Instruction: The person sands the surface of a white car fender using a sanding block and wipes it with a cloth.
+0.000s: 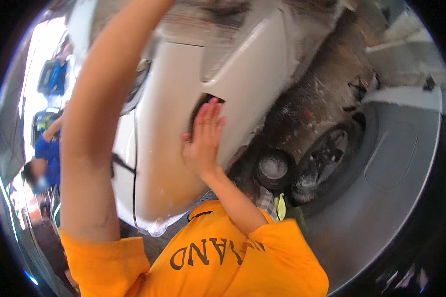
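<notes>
A white car bumper [252, 79], smeared beige in places, fills the middle of the view. My right hand [205, 133] rests against it beside a small dark opening [197, 110]. Its fingers are stretched out close together, the tips at the edge of the opening, and no object shows in it. My left forearm [96, 99] reaches up across the left side and leaves the view at the top, so the left hand is out of sight.
A grey car panel [401, 198] with a dark wheel [327, 158] stands on the right. A round black container [273, 166] sits on the stained floor [307, 94] between. Another person in blue [47, 153] is at the far left.
</notes>
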The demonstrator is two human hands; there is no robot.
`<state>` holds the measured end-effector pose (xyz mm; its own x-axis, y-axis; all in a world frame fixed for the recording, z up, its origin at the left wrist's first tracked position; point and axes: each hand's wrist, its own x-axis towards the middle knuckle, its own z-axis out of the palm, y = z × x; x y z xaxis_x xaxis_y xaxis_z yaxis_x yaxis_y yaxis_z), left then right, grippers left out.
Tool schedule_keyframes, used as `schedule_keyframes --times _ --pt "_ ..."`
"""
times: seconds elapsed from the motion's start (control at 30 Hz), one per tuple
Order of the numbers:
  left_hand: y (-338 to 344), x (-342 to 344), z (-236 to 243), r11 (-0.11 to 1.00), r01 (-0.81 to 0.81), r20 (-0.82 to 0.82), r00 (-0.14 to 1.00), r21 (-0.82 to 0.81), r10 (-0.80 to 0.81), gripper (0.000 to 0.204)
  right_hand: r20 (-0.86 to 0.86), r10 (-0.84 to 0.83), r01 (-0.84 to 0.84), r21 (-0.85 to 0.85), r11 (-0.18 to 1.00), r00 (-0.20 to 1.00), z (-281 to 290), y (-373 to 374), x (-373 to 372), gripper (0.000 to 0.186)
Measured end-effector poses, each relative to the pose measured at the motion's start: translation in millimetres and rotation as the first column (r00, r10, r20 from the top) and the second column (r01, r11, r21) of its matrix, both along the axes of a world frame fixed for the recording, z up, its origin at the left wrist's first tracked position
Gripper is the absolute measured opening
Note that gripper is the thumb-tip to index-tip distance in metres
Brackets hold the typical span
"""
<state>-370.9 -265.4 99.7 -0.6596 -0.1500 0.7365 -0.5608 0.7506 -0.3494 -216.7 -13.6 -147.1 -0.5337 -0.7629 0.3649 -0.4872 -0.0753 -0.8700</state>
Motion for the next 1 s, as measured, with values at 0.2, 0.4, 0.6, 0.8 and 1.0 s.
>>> schedule_keyframes --times 0.2,0.4,0.6,0.8,1.0 --pt "34.6 -12.1 -15.6 1.0 0.009 -0.109 0.994 -0.011 -0.01 0.06 -0.065 -0.15 0.138 -0.157 0.978 0.987 -37.4 -95.2 -165.4 0.064" --pt "27.4 -37.2 -23.5 0.997 -0.013 -0.147 0.989 -0.082 0.001 0.06 -0.034 -0.221 0.218 -0.058 0.974 0.975 -44.1 -38.8 -109.0 0.062" --pt "15.4 -69.4 -16.8 0.997 -0.025 -0.136 0.991 -0.076 0.015 0.061 0.366 -0.218 0.258 -0.065 0.964 0.905 -40.1 -94.7 -233.7 0.056" --pt "25.0 -59.6 -24.3 0.999 -0.009 -0.167 0.986 -0.053 0.0 0.061 0.202 -0.28 0.296 -0.052 0.954 0.939 -47.7 -83.7 -220.5 0.06" --pt "31.3 -45.5 -42.4 0.998 0.01 -0.17 0.986 0.064 0.001 0.062 0.192 -0.29 0.303 -0.042 0.952 0.938 -73.8 -85.7 -248.1 0.066"
